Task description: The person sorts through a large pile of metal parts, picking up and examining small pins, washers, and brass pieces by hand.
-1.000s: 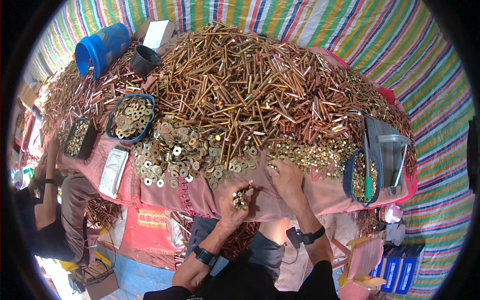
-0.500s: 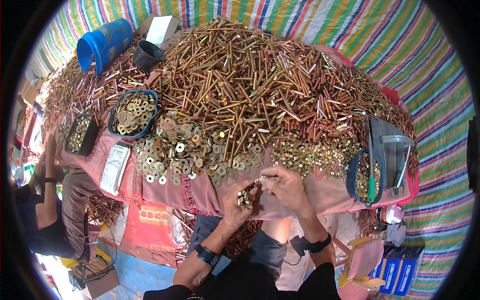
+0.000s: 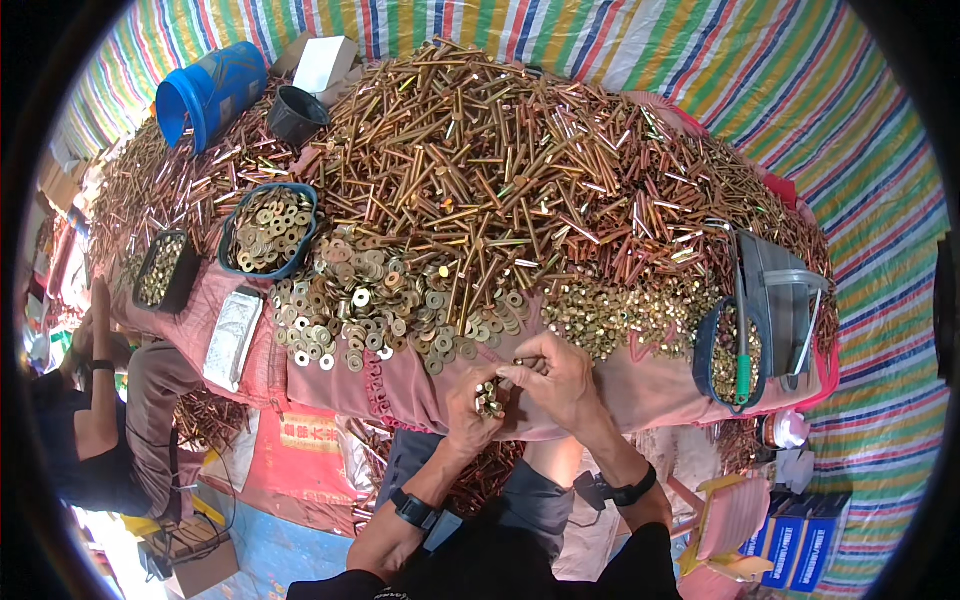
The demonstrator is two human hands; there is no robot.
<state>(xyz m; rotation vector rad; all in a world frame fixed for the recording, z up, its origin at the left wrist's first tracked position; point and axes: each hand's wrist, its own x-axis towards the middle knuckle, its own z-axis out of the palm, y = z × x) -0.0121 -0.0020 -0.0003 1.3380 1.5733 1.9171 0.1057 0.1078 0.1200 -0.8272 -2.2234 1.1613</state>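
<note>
Left grip: fist (image 3: 474, 410) closed round a bundle of brass-coloured fasteners (image 3: 489, 400), their ends facing up; shanks mostly hidden by the fingers.
Right grip: thumb and forefinger (image 3: 555, 378) pinched on a small metal piece (image 3: 521, 363), mostly covered, right beside the bundle; contact with left fingers cannot be told.
Under hands: surface draped in dusty pink cloth (image 3: 640, 393). Clock below centred on the hands, 12 far side.
Loose washers: spread heap (image 3: 385, 310), 10 o'clock, near.
Small nuts: golden drift (image 3: 620, 318), 2 o'clock, near.
Copper rods: big mound (image 3: 470, 160), 12 o'clock, behind both.
Nut basket: navy rim (image 3: 703, 365), 3 o'clock, green-handled tool (image 3: 743, 375) across it; grey scoop (image 3: 768, 262) just beyond.
Washer tub: blue rim (image 3: 268, 275), 10 o'clock, full.
Silver packet: (image 3: 233, 340), 9 o'clock.
Blue bucket: tipped over (image 3: 212, 95), between 10 and 11.
Co-worker: forearm (image 3: 103, 335), 9 o'clock, well apart.
</note>
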